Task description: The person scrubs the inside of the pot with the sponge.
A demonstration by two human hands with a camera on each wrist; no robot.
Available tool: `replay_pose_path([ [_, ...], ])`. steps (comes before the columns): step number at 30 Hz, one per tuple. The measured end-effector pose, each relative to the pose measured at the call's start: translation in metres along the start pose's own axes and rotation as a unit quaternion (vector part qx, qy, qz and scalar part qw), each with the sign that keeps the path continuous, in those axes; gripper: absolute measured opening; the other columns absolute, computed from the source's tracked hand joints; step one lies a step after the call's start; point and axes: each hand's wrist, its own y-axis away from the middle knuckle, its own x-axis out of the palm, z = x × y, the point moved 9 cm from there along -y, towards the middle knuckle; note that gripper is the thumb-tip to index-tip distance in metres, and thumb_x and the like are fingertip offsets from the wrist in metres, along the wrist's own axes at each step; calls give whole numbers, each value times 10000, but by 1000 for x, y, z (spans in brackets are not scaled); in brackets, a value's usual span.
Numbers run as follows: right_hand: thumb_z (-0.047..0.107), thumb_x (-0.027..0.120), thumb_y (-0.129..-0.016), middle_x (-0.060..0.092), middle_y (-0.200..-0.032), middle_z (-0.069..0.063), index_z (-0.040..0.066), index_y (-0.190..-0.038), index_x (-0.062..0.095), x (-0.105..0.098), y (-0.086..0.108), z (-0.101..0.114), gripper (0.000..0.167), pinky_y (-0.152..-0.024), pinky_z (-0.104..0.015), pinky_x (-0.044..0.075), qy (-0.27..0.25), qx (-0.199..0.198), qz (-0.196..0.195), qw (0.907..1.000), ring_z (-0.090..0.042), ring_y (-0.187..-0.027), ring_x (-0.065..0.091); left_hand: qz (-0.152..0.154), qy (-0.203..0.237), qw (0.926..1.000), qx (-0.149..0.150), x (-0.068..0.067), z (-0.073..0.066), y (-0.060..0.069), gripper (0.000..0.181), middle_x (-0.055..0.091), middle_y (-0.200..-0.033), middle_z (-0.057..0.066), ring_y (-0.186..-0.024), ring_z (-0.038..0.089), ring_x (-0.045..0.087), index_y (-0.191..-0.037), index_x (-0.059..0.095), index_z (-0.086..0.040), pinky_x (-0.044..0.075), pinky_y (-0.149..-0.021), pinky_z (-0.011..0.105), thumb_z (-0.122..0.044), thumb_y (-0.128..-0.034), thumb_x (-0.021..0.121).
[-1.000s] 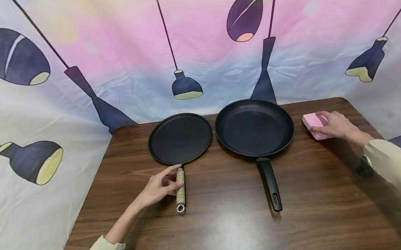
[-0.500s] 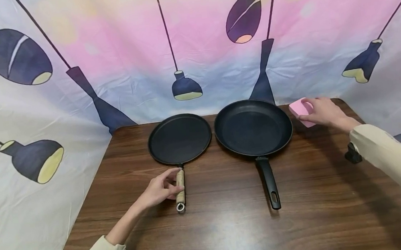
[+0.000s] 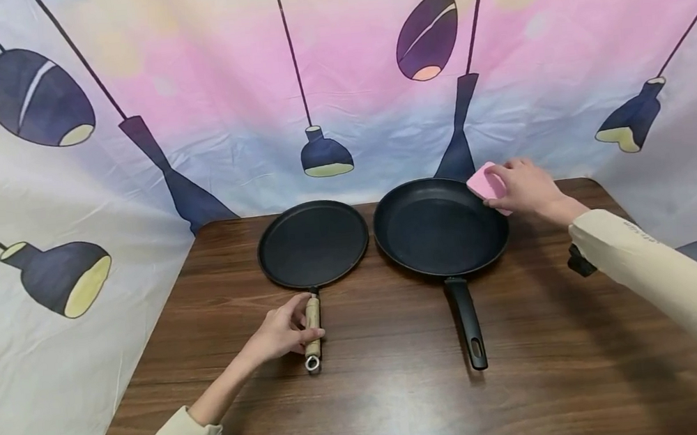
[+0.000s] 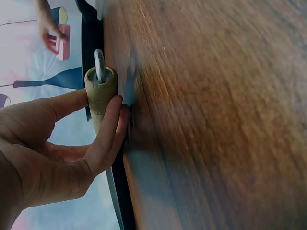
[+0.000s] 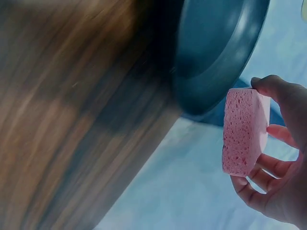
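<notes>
A pink sponge (image 5: pixel 237 132) is pinched between the thumb and fingers of the right hand (image 3: pixel 527 186), which is parted only by the sponge's width. The sponge is seen at the far right rim of the deep black pan (image 3: pixel 441 229); whether the rim is touched cannot be told. By the left hand (image 3: pixel 280 332), the wooden handle (image 3: pixel 311 316) of the flat black pan (image 3: pixel 313 243) is held between thumb and curled fingers, a metal ring (image 3: pixel 313 364) being fixed at its near end. Both pans are set side by side on the brown desk (image 3: pixel 393 416), the flat one to the left. The deep pan's black handle (image 3: pixel 466 315) is pointed toward the person.
</notes>
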Motion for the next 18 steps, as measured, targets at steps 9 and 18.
replay_pose_path([
  [9, 348, 808, -860, 558, -1221, -326, 7, -1400, 532, 7, -26, 51, 695, -849, -587, 511, -402, -332, 59, 9986, -444, -1060, 538, -188, -105, 9998, 15, -2, 3, 1, 715, 632, -902, 132, -656, 177, 674, -1496, 407, 37, 624, -584, 295, -173, -922, 778],
  [18, 331, 810, -864, 588, -1297, -281, 55, -1378, 585, 19, -56, 115, 625, -847, -548, 543, -1033, -856, 287, 9905, -407, -1077, 579, 405, 1588, 9843, -648, 1, 27, -1, 814, 594, -1030, 138, -764, 163, 675, -1561, 305, -63, 651, -724, 368, -149, -910, 787],
])
